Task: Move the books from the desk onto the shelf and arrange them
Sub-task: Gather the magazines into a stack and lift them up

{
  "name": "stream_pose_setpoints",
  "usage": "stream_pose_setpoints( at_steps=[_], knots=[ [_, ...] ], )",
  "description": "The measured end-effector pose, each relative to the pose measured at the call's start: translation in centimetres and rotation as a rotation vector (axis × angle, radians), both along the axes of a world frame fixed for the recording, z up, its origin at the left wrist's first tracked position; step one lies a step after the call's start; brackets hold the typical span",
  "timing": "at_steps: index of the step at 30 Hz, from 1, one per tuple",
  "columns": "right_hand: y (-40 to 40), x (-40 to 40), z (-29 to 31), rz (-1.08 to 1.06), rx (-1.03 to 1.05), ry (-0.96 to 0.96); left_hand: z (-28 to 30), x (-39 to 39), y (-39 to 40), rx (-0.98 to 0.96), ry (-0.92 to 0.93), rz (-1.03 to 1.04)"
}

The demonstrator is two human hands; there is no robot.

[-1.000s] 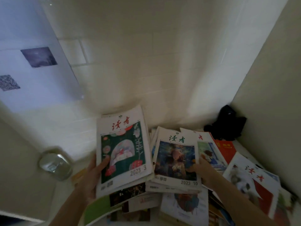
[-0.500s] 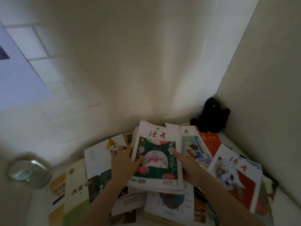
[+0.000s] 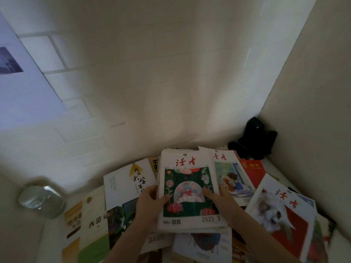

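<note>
Squaring a stack of magazines [image 3: 190,192] on the cluttered desk [image 3: 51,242], the person is bracing it from both sides, probably so it can be lifted to the shelf as 1 bundle. The left hand [image 3: 150,202] is curling round the stack's left edge, thumb on the green cover. The right hand [image 3: 218,200] is gripping the right edge, fingers on the cover; the shelf is lying out of view.
</note>
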State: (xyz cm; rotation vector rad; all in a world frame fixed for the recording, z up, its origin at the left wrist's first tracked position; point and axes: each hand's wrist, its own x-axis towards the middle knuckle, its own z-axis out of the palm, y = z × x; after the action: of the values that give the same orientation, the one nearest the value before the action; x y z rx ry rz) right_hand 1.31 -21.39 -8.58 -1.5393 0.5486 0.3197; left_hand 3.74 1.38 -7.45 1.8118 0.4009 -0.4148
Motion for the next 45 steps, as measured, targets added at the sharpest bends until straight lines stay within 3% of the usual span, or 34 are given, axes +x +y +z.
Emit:
stream_pose_setpoints(
  at_steps=[2, 5, 8, 14, 18, 24, 30, 40, 45],
  knots=[
    [0.2, -0.8, -0.4, -0.016, -0.074, -0.083, 0.7, 0.6, 0.3, -0.113, 0.078, 0.058],
    [0.6, -1.4, 0.5, -0.020, -0.103, -0.198, 2.7, 1.6, 0.8, -0.236, 0.101, -0.051],
    [0.6, -0.6, 2.9, -0.023, -0.064, -0.332, 5.6, 2.5, 1.1, -0.339, -0.058, -0.140],
    [0.9, 1.1, 5.4, 0.022, -0.103, -0.516, 8.0, 3.6, 1.9, -0.309, -0.311, -0.230],
    [1.9, 0.2, 4.1, 0.088, -0.139, -0.534, 5.8, 2.4, 1.4, -0.188, -0.392, -0.246],
    [2.2, 0.3, 2.9, 0.038, -0.276, -0.613, 4.8, 1.9, 0.5, -0.160, -0.470, -0.078],
    [2.2, 1.1, 2.7, 0.005, -0.205, -0.600, 4.6, 1.7, 1.5, -0.162, -0.493, -0.232],
    [2.2, 1.0, 2.9, 0.035, -0.221, -0.574, 4.8, 1.3, 0.9, -0.079, -0.533, -0.226],
    [2.1, 0.3, 2.8, 0.017, -0.234, -0.526, 3.7, 1.3, -0.2, -0.070, -0.531, -0.110]
  ],
)
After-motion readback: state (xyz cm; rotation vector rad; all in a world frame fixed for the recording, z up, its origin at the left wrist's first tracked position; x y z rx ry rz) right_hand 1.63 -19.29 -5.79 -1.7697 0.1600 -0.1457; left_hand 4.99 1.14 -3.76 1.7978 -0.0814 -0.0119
